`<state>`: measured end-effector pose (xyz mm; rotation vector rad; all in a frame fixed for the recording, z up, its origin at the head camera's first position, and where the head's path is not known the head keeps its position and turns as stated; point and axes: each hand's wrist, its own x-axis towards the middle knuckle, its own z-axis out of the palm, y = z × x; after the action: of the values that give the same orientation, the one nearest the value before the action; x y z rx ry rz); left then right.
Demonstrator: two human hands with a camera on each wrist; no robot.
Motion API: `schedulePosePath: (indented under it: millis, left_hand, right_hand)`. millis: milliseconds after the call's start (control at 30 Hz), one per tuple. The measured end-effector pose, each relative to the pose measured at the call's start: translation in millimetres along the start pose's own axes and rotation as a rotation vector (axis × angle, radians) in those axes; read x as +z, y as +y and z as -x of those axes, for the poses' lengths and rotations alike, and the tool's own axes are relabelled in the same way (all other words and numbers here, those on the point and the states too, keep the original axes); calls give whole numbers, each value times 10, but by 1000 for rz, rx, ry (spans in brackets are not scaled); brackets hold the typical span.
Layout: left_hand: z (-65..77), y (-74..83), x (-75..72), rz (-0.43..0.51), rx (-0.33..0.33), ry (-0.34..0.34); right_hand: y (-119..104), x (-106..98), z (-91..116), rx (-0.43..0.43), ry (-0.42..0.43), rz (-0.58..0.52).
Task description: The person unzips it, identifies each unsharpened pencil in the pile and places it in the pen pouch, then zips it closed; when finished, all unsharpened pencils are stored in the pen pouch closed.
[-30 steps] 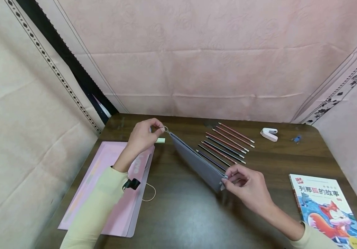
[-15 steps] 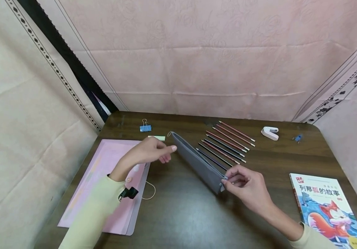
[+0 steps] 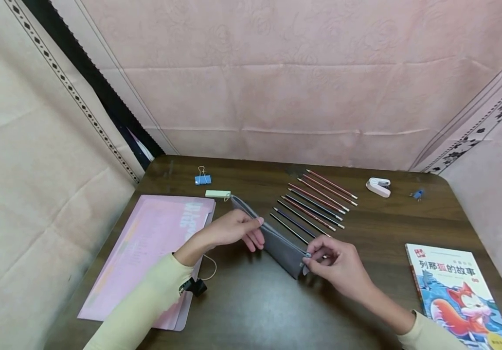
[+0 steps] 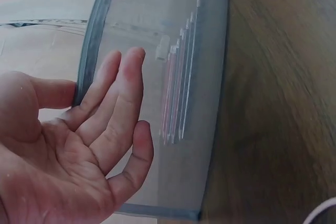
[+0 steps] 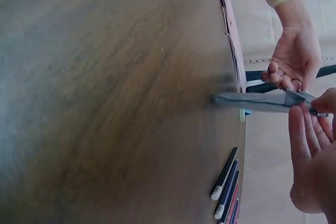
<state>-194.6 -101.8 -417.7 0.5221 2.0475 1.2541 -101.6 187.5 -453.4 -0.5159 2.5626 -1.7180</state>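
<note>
My right hand [image 3: 336, 262] pinches the near end of a grey zip pouch [image 3: 283, 250], close to its zip. The pouch stands on edge, slanting away to the far left. My left hand [image 3: 238, 228] is at the middle of its upper edge, with the fingers loosely extended in front of the side panel. In the left wrist view the thumb [image 4: 55, 94] meets the zip edge; whether it presses there I cannot tell. The panel [image 4: 184, 182] is see-through, and several pencils show behind it. A small ring [image 3: 227, 197] hangs at the far end.
Several pencils [image 3: 316, 204] lie in a slanted row beyond the pouch. A white stapler [image 3: 378, 187] and a small blue item [image 3: 417, 195] sit at the back right, a book [image 3: 463, 296] at right. Left are a pink folder [image 3: 146, 253], pale green block [image 3: 217, 193] and blue binder clip [image 3: 203, 179].
My left hand has let go of the ring at the pouch's far end and moved right and nearer, along the upper edge. The far end has dropped slightly. My right hand keeps its pinch.
</note>
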Motion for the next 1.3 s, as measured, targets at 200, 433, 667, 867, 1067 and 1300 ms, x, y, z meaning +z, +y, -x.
schedulePosePath:
  millis: [200, 433, 667, 867, 1067, 1300]
  left_hand:
    - [-41, -19, -2, 45, 18, -12]
    - [-151, -180, 93, 109, -30, -15]
    - [-175, -279, 215, 134, -74, -22]
    - [-191, -273, 261, 133, -94, -30]
    - [-223, -306, 282, 132, -113, -25]
    - [-239, -318, 290, 197, -119, -53]
  right_hand:
    - [74, -39, -46, 135, -147, -252]
    - [173, -53, -74, 322, -202, -218]
    - [338, -124, -218, 196, -60, 111]
    - [382, -101, -372, -90, 34, 454]
    - [382, 19, -569, -170, -17, 616]
    - [312, 139, -718, -187, -70, 760]
